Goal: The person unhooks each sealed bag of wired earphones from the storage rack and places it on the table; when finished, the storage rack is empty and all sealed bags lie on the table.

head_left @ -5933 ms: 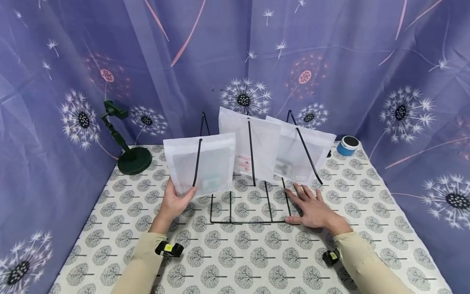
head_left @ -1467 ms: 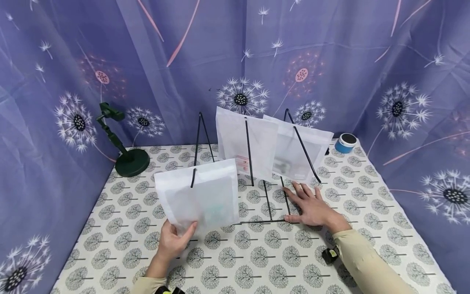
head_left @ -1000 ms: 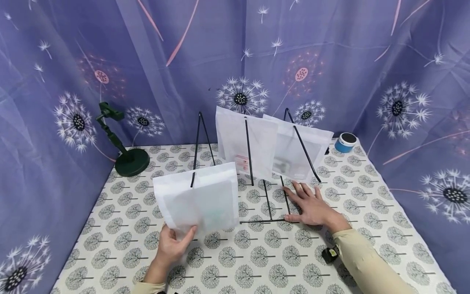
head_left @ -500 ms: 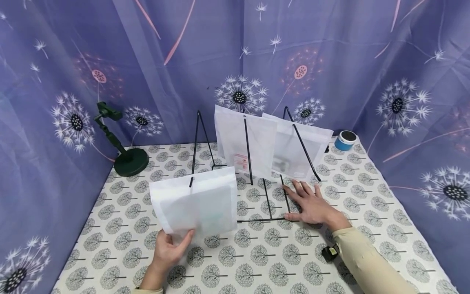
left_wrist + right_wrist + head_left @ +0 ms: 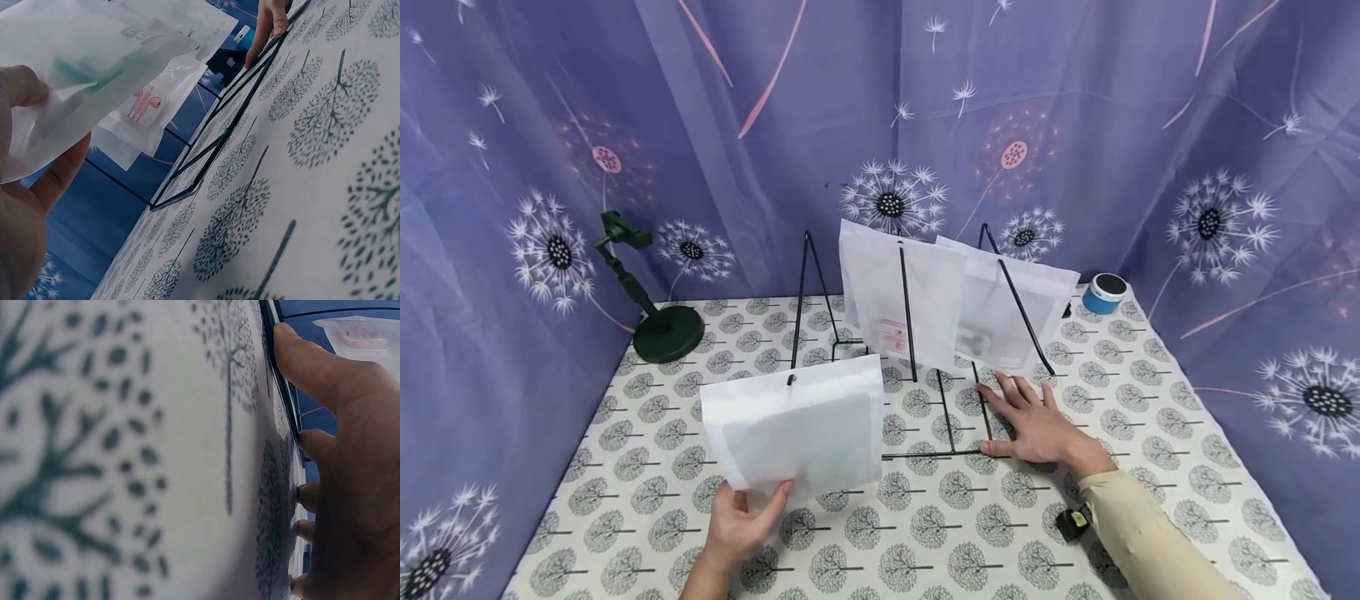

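My left hand (image 5: 733, 525) pinches the lower edge of a frosted white zip bag (image 5: 797, 429) between thumb and fingers. The bag's top edge lies at the tip of the left prong of a black wire display rack (image 5: 800, 308); only a short bit of prong shows in front of it. A pale green shape shows faintly inside, clearer in the left wrist view through the bag (image 5: 94, 69). My right hand (image 5: 1037, 429) rests with spread fingers on the rack's base, thumb at its front bar. Two other spots on the rack bear bags: a middle bag (image 5: 928, 292) with a pink print and a right bag (image 5: 1000, 329).
A green stand (image 5: 668, 333) with a jointed arm is at the back left. At the back right sits a blue and white round tub (image 5: 1103, 296) with a dark top. Purple dandelion curtains (image 5: 775, 167) enclose the tree-patterned tablecloth (image 5: 925, 533).
The left hand has drawn its bag toward me and down along the left prong, from mid-prong to the tip. The right hand and the other bags have stayed put.
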The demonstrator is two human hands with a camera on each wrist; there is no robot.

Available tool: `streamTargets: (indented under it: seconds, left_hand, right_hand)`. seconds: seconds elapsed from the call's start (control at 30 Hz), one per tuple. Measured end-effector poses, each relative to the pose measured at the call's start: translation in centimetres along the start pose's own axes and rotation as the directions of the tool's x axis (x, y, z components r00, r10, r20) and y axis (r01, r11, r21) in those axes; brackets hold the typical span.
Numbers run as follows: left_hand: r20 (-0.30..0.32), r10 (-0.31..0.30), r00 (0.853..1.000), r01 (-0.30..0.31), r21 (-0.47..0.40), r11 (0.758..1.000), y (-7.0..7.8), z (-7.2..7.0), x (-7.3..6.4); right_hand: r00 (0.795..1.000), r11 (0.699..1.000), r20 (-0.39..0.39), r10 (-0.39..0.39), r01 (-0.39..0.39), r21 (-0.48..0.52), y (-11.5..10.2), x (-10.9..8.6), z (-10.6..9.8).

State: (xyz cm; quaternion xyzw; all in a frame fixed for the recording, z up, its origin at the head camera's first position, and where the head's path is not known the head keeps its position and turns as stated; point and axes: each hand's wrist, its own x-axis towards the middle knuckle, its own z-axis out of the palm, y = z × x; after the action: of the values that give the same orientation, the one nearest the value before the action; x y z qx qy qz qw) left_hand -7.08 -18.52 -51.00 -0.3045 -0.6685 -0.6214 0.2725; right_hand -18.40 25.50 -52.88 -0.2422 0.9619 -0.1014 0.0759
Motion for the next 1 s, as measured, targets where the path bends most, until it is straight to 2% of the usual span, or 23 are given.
streamTargets:
  seconds: [0.1, 0.23, 0.47, 0.6, 0.9, 1.0]
  left_hand:
    - [0.003, -0.008, 1.000, 0.008, -0.011, 1.000, 0.2, 0.0, -0.2]
    - [0.003, -0.051, 0.999, 0.051, 0.021, 0.998, 0.8, -0.1, -0.3]
    - [0.007, -0.123, 0.992, 0.122, 0.081, 0.989, 1.7, -0.4, -0.7]
    - [0.009, -0.125, 0.992, 0.123, 0.120, 0.985, 1.8, -0.7, -1.0]
    - [-0.006, -0.118, 0.993, 0.118, 0.114, 0.987, 2.0, -1.1, -1.5]
    - [-0.012, -0.144, 0.989, 0.144, 0.143, 0.979, 2.1, -1.3, -1.7]
  right_hand:
    - [1.000, 1.000, -0.011, -0.006, 0.006, 0.000, 0.0, -0.1, 0.1]
    - [1.000, 1.000, -0.025, -0.012, 0.012, -0.005, -0.2, -0.1, 0.0]
    - [1.000, 1.000, 0.017, 0.007, -0.007, -0.007, -0.2, 0.0, -0.3]
    - [1.000, 1.000, 0.023, 0.009, -0.009, -0.002, -0.2, 0.1, -0.2]
    - [0.999, 1.000, 0.031, 0.013, -0.014, 0.009, -0.1, 0.1, -0.2]
    - [1.000, 1.000, 0.028, 0.012, -0.012, 0.010, -0.2, 0.0, -0.2]
